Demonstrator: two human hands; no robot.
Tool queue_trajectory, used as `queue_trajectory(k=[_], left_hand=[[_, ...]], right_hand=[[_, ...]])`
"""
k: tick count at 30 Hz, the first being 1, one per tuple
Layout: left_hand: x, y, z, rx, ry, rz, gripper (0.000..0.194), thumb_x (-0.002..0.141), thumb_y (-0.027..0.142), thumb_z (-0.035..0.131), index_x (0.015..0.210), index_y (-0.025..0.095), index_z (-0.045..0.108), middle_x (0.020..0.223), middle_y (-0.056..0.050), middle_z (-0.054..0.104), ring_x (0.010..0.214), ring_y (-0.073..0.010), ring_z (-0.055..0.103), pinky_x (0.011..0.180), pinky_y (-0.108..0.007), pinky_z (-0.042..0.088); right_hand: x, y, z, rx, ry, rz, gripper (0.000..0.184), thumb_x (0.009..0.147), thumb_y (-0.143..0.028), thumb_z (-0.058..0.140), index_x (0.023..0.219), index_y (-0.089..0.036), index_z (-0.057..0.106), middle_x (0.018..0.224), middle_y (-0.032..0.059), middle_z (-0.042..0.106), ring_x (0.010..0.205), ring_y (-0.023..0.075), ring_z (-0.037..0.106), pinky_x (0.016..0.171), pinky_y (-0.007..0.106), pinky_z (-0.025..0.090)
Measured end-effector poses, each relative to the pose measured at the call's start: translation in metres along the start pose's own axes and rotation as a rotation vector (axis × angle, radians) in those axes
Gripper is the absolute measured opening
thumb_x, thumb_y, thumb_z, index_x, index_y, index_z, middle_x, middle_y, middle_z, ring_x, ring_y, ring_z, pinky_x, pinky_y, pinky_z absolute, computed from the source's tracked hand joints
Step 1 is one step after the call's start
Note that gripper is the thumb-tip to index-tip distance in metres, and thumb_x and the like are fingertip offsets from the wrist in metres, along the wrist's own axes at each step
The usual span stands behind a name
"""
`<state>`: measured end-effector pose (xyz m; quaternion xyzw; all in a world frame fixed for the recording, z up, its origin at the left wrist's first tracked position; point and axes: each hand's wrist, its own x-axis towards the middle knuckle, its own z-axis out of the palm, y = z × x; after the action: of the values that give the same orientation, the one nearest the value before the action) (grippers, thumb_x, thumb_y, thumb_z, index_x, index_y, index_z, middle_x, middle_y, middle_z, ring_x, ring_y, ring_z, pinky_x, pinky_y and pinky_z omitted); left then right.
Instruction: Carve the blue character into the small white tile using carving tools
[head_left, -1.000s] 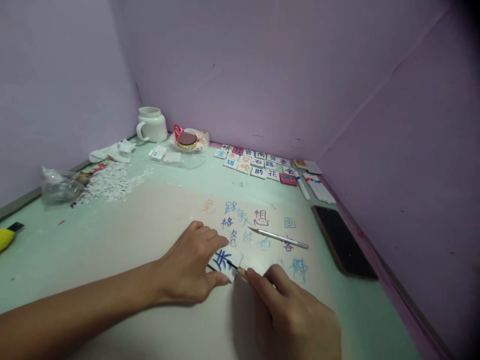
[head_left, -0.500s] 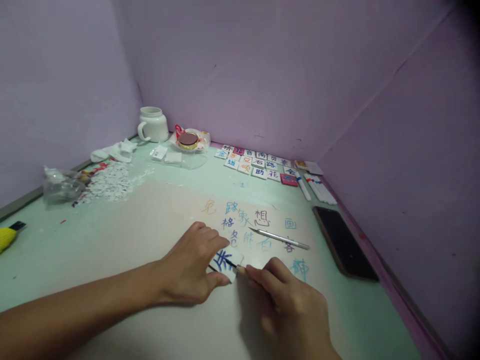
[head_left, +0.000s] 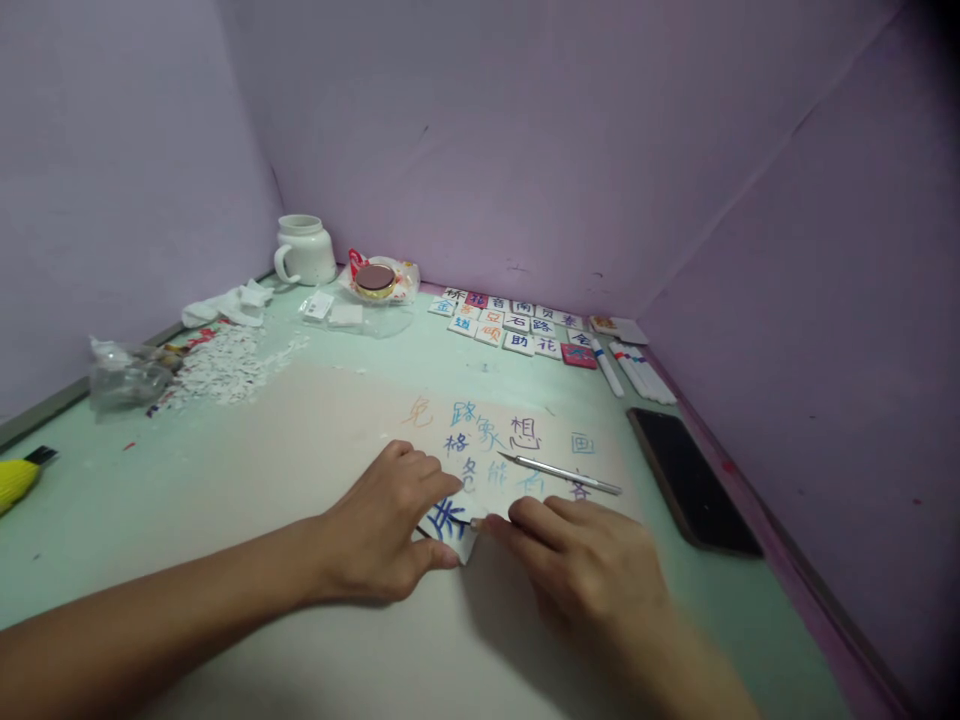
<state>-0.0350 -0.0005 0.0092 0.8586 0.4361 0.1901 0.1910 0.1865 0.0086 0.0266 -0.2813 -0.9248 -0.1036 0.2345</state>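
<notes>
My left hand (head_left: 379,535) pins a small white tile (head_left: 448,522) with a blue painted character flat on the pale work mat (head_left: 300,450), thumb and fingers on its left edge. My right hand (head_left: 589,570) lies just right of the tile, fingertips touching its right edge. It is closed around a thin pen that is almost wholly hidden under the fingers. A silver craft knife (head_left: 560,473) lies loose on the mat just beyond both hands.
Coloured characters are scribbled on the mat. A black phone (head_left: 694,480) lies at the right. Rows of lettered tiles (head_left: 517,328) and white sticks (head_left: 637,370) sit at the back. A mug (head_left: 304,250), round tin (head_left: 373,280), white shreds (head_left: 225,365), plastic bag (head_left: 124,375) and yellow tool (head_left: 15,478) are left.
My right hand has shifted up and rolled over the tile's right edge, so the pen tip, visible earlier on the tile, is now covered. The left hand has stayed put.
</notes>
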Motion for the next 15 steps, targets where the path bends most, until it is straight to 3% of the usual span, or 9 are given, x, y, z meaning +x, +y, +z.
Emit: queue_trajectory(k=[4, 11, 15], left_hand=[[0.0, -0.003, 0.001, 0.009, -0.011, -0.016, 0.031, 0.073, 0.032, 0.07, 0.1, 0.02, 0.06, 0.082, -0.002, 0.056, 0.081, -0.0231, 0.052, 0.079, -0.039, 0.033], [0.001, -0.001, 0.001, 0.009, 0.002, -0.015, 0.033, 0.074, 0.032, 0.071, 0.103, 0.019, 0.06, 0.082, -0.002, 0.057, 0.081, -0.0224, 0.053, 0.08, -0.039, 0.032], [0.001, -0.002, 0.001, 0.012, -0.013, -0.028, 0.036, 0.073, 0.033, 0.074, 0.103, 0.02, 0.06, 0.082, -0.002, 0.058, 0.082, -0.0221, 0.054, 0.081, -0.039, 0.033]], right_hand=[[0.009, 0.013, -0.009, 0.062, -0.144, -0.078, 0.031, 0.082, -0.008, 0.05, 0.095, -0.027, 0.071, 0.068, -0.0044, 0.065, 0.053, 0.0113, 0.052, 0.048, 0.029, 0.026], [0.003, 0.017, -0.013, 0.195, -0.12, -0.084, 0.029, 0.085, -0.009, 0.049, 0.095, -0.026, 0.071, 0.074, -0.0029, 0.069, 0.059, 0.0107, 0.058, 0.054, 0.026, 0.036], [-0.006, 0.019, -0.016, 0.226, -0.028, 0.035, 0.029, 0.087, -0.011, 0.049, 0.098, -0.027, 0.071, 0.082, -0.0004, 0.07, 0.065, 0.0106, 0.062, 0.059, 0.023, 0.04]])
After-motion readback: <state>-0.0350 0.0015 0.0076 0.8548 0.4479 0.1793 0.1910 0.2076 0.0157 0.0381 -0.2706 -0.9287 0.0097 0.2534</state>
